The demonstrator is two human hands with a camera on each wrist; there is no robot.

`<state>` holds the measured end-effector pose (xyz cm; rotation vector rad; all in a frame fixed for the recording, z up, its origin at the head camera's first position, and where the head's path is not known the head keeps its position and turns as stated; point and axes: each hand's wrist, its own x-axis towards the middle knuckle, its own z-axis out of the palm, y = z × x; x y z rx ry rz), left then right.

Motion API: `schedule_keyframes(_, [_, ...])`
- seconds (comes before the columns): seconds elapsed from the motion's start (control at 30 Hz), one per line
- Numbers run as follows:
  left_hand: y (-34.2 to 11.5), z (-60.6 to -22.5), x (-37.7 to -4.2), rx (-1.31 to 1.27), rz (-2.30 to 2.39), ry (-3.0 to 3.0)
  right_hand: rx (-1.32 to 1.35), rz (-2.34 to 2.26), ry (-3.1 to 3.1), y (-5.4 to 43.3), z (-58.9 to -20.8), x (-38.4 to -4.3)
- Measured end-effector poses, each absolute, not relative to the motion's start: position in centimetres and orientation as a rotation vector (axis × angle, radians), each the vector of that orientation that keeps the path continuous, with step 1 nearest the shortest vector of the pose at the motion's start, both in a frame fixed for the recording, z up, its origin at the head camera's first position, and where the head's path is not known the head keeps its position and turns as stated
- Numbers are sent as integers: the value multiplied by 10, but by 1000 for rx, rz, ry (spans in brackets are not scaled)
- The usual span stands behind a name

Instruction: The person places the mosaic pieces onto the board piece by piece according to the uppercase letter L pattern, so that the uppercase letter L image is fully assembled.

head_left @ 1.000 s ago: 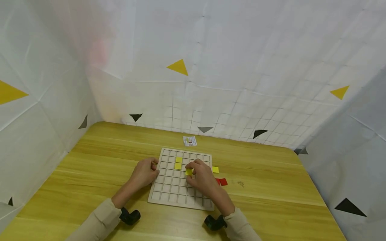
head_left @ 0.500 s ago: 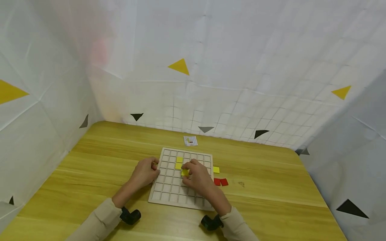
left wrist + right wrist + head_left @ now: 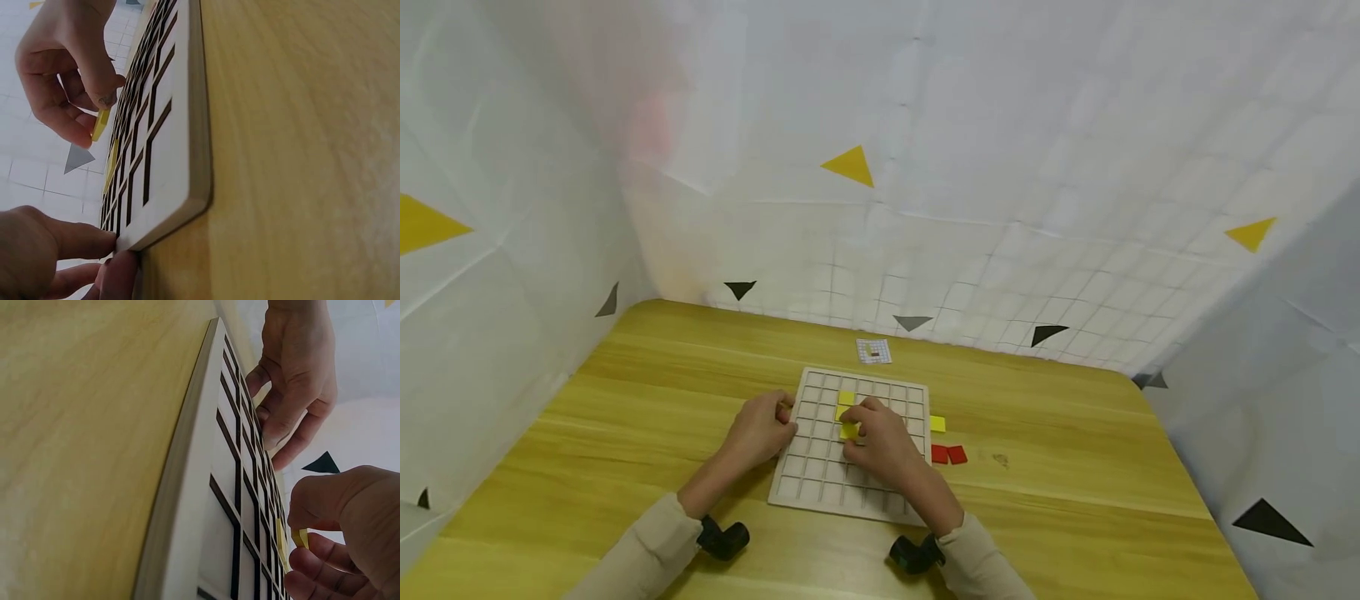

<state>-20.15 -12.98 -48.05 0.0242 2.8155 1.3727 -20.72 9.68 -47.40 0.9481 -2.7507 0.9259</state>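
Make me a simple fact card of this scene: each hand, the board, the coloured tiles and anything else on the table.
Left hand: holds the board's left edge
Right hand: pinches a yellow tile over the board
Board: pale, square grid, flat on the table
On the grid: two yellow squares
Beside its right edge: one yellow piece, two red pieces
Beyond it: small printed card

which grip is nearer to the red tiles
Right. The right grip is over the board, pinching a yellow tile, left of the red tiles; the left grip is farther off, at the board's left edge.
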Motion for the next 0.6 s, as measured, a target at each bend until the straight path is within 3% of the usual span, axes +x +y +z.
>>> schedule_keyframes(0.6, [-129, -479, -201, 27, 1288, 2881, 969, 894, -2765, 87, -476, -210])
